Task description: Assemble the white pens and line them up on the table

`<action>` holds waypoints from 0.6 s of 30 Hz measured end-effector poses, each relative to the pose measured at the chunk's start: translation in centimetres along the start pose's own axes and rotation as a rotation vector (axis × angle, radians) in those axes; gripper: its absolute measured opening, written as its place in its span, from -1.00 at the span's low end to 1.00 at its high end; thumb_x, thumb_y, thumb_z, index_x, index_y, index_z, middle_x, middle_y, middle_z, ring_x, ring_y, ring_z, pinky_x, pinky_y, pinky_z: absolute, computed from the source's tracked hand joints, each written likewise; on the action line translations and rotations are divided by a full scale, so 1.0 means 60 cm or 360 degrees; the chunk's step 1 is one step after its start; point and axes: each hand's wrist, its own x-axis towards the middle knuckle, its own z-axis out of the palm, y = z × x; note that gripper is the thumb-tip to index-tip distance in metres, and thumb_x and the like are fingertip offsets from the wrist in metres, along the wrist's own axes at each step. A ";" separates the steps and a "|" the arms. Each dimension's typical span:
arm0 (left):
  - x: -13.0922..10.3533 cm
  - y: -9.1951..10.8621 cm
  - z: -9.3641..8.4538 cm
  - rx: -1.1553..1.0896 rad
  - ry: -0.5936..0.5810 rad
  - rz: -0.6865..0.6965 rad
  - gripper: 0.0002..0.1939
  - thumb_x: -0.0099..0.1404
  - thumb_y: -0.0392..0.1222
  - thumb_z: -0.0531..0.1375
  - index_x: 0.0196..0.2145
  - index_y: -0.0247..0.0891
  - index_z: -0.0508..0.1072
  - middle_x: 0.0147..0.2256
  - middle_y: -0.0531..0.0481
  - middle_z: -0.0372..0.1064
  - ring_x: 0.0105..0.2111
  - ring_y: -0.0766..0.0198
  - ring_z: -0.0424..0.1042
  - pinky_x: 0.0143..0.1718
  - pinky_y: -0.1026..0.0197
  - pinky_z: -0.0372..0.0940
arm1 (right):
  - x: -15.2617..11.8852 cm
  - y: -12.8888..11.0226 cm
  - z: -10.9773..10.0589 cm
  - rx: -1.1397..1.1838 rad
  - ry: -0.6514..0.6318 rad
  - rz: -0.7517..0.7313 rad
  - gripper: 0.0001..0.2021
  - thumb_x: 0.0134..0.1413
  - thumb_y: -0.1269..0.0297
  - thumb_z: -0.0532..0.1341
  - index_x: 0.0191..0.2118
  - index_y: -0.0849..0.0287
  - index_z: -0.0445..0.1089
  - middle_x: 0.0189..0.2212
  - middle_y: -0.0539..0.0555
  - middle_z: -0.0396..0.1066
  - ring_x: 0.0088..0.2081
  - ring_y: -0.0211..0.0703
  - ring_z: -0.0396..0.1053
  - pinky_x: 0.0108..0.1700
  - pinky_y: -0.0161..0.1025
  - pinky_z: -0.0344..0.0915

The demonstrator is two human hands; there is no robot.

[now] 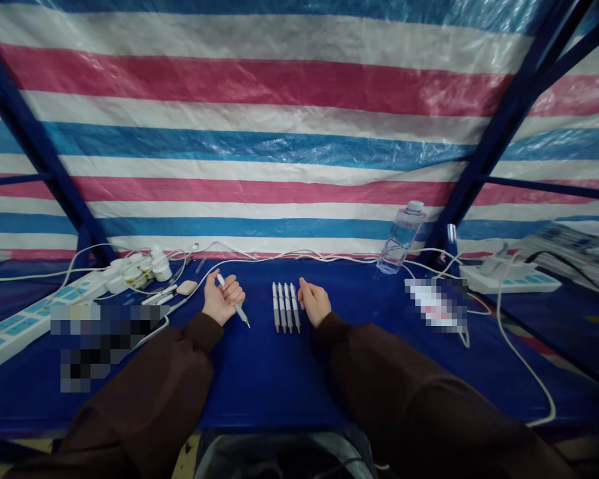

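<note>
My left hand [215, 303] is closed round a white and grey click pen [241, 314], its tip slanting down to the right near the tabletop. Right of it, several matching pens [282, 309] lie side by side in a neat row on the blue table [274, 386], tips toward me. Just beyond the row's right end rests my right hand [315, 303], fingers curled in and thumb up, close to the last pen. No object shows in it; whether it touches that pen I cannot tell.
On the left lie a long power strip [44, 316], white chargers [140, 269], a pale eraser-like piece [186, 287] and blurred-out items. A water bottle [402, 239], a second power strip [514, 276], loose cables and stacked papers [579, 246] are on the right. Striped sheeting [279, 153] hangs behind.
</note>
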 end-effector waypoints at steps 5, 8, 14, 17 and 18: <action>0.002 -0.002 0.001 -0.0008 0.0033 -0.0002 -0.55 0.26 0.05 -0.09 -0.68 -0.18 -0.10 -0.76 0.22 -0.38 -0.82 0.43 -0.23 -0.81 0.33 -0.12 | -0.001 0.000 -0.001 -0.0021 -0.0002 -0.0007 -0.45 0.15 -0.11 -0.16 -0.68 0.14 0.18 -0.76 -0.06 0.21 -0.63 -0.29 0.20 -0.49 -0.35 0.07; 0.003 -0.005 0.005 0.0017 -0.0016 -0.0017 -0.54 0.26 0.16 -0.10 -0.64 -0.21 0.06 -0.75 0.22 -0.25 -0.80 0.43 -0.13 -0.77 0.33 -0.04 | -0.001 0.000 -0.002 -0.0032 -0.0016 -0.0004 -0.44 0.15 -0.11 -0.16 -0.67 0.14 0.19 -0.76 -0.05 0.21 -0.63 -0.28 0.20 -0.50 -0.35 0.07; 0.007 -0.015 0.016 0.0247 0.0076 -0.0102 -0.71 0.27 -0.09 -0.03 -0.40 -0.39 0.30 -0.60 0.00 0.15 -0.61 0.31 0.23 -0.55 0.24 0.20 | -0.001 0.000 -0.001 -0.0062 -0.0013 -0.0004 -0.44 0.14 -0.11 -0.17 -0.67 0.14 0.19 -0.75 -0.04 0.23 -0.63 -0.28 0.20 -0.51 -0.34 0.06; 0.012 -0.019 0.015 0.0414 0.0162 -0.0108 -0.83 0.23 -0.24 -0.01 -0.38 -0.39 0.30 -0.50 -0.11 0.26 -0.53 0.26 0.31 -0.49 0.21 0.23 | -0.001 0.000 -0.002 -0.0059 -0.0019 -0.0002 -0.44 0.14 -0.11 -0.17 -0.67 0.14 0.19 -0.76 -0.05 0.22 -0.63 -0.28 0.19 -0.51 -0.34 0.06; 0.014 -0.020 0.014 0.0462 0.0187 -0.0105 -0.86 0.22 -0.26 0.00 -0.39 -0.37 0.30 -0.47 -0.12 0.28 -0.50 0.24 0.33 -0.47 0.20 0.24 | -0.001 -0.001 -0.002 -0.0058 -0.0020 -0.0003 -0.44 0.15 -0.11 -0.17 -0.67 0.14 0.19 -0.76 -0.05 0.22 -0.63 -0.28 0.19 -0.51 -0.35 0.06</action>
